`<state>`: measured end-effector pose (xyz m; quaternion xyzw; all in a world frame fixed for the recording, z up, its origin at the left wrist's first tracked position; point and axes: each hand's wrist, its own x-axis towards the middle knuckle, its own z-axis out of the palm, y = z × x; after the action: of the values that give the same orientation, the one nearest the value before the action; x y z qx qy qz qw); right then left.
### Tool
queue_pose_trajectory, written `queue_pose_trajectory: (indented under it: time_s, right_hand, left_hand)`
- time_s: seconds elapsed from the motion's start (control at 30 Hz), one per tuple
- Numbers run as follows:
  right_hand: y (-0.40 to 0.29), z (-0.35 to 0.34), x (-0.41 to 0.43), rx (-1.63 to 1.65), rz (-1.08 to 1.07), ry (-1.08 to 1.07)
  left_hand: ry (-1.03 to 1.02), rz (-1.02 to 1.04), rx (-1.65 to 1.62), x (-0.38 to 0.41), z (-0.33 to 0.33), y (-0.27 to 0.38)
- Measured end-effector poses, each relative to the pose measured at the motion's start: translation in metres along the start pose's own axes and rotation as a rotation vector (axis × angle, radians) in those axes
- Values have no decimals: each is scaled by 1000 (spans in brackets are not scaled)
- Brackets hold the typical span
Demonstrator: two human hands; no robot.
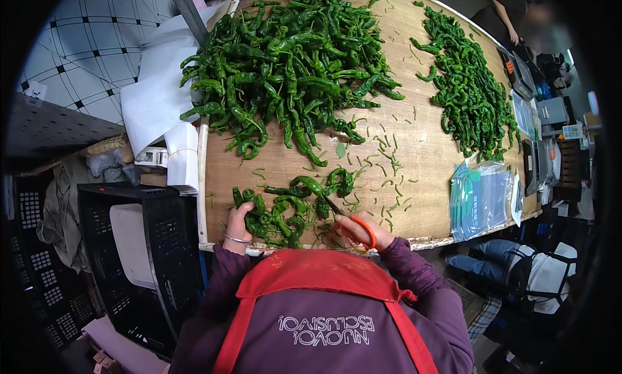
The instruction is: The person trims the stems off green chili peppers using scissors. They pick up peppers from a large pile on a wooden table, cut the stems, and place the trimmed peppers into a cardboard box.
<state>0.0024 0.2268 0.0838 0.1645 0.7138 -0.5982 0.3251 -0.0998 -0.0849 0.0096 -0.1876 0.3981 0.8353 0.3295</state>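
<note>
Orange-handled scissors (362, 230) are in my right hand (364, 228), their dark blades pointing up and left to a curled green pepper (307, 183). At the near left of the wooden table, my left hand (239, 223) grips green peppers (255, 216), the thumb on top. More loose peppers (286, 213) lie between my hands. Many cut stems (384, 150) are scattered on the wood to the right. Beyond my hands rises a large heap of long green peppers (291, 67). A second heap of green peppers (469, 82) lies along the far right side.
The wooden table (418, 179) has a pale raised edge. Plastic bags (478, 199) lie at its right corner, near scales (534, 160). Black crates (136, 257) stand at the left, below white paper (160, 92). Other people are at the upper right and lower right.
</note>
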Motion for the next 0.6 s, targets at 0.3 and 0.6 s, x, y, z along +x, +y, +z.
queue_pose_trajectory:
  time_s: [0.3, 0.6]
  right_hand:
    - [-24, -24, 42, -197, -196, 291]
    - [-40, -7, 72, -201, 55, 77]
  left_hand:
    - [-25, 29, -32, -5, 18, 3]
    - [-78, 22, -58, -5, 24, 2]
